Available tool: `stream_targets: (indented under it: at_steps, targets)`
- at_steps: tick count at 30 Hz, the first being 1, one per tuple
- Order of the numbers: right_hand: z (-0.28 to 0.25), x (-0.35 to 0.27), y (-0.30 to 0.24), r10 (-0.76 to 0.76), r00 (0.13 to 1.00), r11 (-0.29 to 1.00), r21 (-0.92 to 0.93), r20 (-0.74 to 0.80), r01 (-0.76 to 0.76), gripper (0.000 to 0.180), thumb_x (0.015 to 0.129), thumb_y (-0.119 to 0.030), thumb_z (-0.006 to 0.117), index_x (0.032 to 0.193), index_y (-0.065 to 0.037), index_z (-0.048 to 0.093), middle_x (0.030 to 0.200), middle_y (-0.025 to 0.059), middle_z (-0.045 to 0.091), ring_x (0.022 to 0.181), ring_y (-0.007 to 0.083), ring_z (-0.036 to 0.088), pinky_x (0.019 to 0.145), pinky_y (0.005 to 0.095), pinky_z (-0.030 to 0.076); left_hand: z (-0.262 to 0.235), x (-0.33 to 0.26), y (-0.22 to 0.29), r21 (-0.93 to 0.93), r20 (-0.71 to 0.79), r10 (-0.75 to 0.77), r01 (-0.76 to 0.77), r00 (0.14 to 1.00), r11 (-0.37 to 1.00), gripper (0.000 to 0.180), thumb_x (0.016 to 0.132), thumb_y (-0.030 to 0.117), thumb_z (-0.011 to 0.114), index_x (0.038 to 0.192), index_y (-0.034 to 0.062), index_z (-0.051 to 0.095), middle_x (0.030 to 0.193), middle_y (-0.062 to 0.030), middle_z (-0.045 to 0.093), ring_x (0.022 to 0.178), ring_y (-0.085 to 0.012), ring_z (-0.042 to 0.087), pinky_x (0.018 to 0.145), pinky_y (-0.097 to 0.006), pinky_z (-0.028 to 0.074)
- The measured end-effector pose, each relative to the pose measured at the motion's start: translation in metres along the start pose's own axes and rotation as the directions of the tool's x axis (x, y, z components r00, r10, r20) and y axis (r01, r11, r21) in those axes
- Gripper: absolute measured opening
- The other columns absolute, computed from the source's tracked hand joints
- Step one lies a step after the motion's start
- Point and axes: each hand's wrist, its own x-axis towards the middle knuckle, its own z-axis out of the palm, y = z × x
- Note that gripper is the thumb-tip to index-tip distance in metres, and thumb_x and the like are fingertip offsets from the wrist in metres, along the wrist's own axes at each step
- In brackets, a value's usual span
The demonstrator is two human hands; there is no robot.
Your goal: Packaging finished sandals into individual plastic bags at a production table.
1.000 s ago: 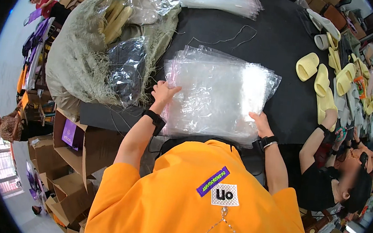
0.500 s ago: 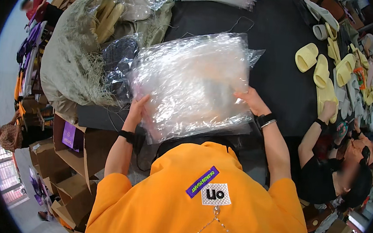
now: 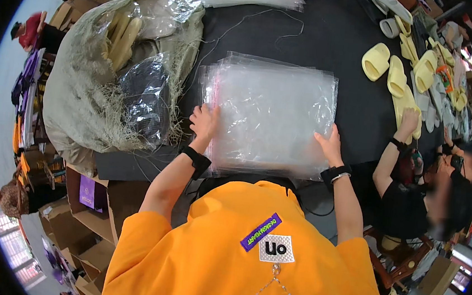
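Head view: bag stack (image 3: 272, 114) between fingers (image 3: 204, 116).

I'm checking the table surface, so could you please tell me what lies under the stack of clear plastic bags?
The stack of clear plastic bags lies on the black table, both hands at its edges. Whatever sits directly beneath is hidden by the bags.

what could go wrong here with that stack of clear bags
The stack of clear plastic bags is slippery and its edges already fan out unevenly, so sheets could slide apart under the left hand and right hand. Its near edge hangs at the edge of the black table, so bags might slip off. A loose thin cord nearby could snag.
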Motion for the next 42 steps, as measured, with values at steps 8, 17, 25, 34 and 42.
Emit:
stream_targets:
  at_steps: [8, 17, 25, 34, 42]
  targets:
    - [0.013, -0.017, -0.014, -0.106, 0.989, 0.992, -0.060, 0.102, 0.112, 0.100, 0.064, -0.022, 0.073, 0.137, 0.002, 0.010, 0.132, 0.0260, 0.029, 0.124, 0.0364, 0.032, 0.102, 0.0392, 0.028, -0.001, -0.012, -0.018, -0.331, -0.093, 0.195, -0.215, 0.976, 0.919, 0.098, 0.068, 0.027, 0.070, 0.138, -0.0018, 0.009, 0.131, -0.0262, 0.032, 0.120, -0.0378, 0.037, 0.098, -0.039, 0.032]
    - [0.051, -0.002, -0.047, -0.280, 0.900, 0.958, 0.030, 0.335, 0.287, 0.095, 0.064, -0.016, 0.069, 0.137, 0.000, 0.011, 0.134, 0.0285, 0.030, 0.125, 0.0366, 0.033, 0.102, 0.0370, 0.029, -0.018, -0.025, -0.081, -0.587, -0.121, 0.122, -0.170, 0.985, 0.792, 0.091, 0.067, 0.020, 0.069, 0.137, -0.0048, 0.015, 0.136, -0.0235, 0.029, 0.123, -0.0317, 0.035, 0.102, -0.035, 0.027]
    - [0.029, -0.009, -0.046, -0.287, 0.955, 0.957, 0.076, 0.078, 0.281, 0.088, 0.066, -0.011, 0.066, 0.138, -0.007, 0.015, 0.123, 0.0233, 0.047, 0.111, 0.0341, 0.050, 0.092, 0.0357, 0.040, -0.040, -0.022, -0.049, -0.759, 0.133, -0.010, 0.108, 0.991, 0.642, 0.087, 0.068, 0.017, 0.068, 0.138, 0.0014, 0.019, 0.129, -0.0215, 0.038, 0.114, -0.0286, 0.042, 0.097, -0.034, 0.032]
    - [-0.004, -0.017, -0.012, 0.088, 0.990, 0.963, 0.262, -0.110, -0.056, 0.103, 0.067, -0.018, 0.073, 0.140, -0.002, 0.001, 0.131, 0.0251, 0.032, 0.121, 0.0328, 0.035, 0.100, 0.0364, 0.030, -0.006, 0.000, 0.023, -0.274, 0.026, 0.001, 0.006, 1.000, 0.962, 0.098, 0.064, 0.034, 0.074, 0.139, 0.0087, 0.016, 0.133, -0.0200, 0.032, 0.121, -0.0371, 0.033, 0.098, -0.047, 0.029]
    - [-0.011, 0.016, 0.009, 0.142, 0.990, 0.847, 0.515, 0.019, -0.131, 0.065, 0.069, -0.013, 0.072, 0.122, 0.004, 0.037, 0.109, 0.0159, 0.054, 0.096, 0.0230, 0.055, 0.081, 0.0333, 0.045, 0.004, 0.017, 0.039, -0.637, 0.292, -0.120, 0.287, 0.949, 0.716, 0.090, 0.061, 0.035, 0.076, 0.127, -0.0032, 0.028, 0.123, -0.0237, 0.042, 0.108, -0.0363, 0.049, 0.089, -0.044, 0.040]
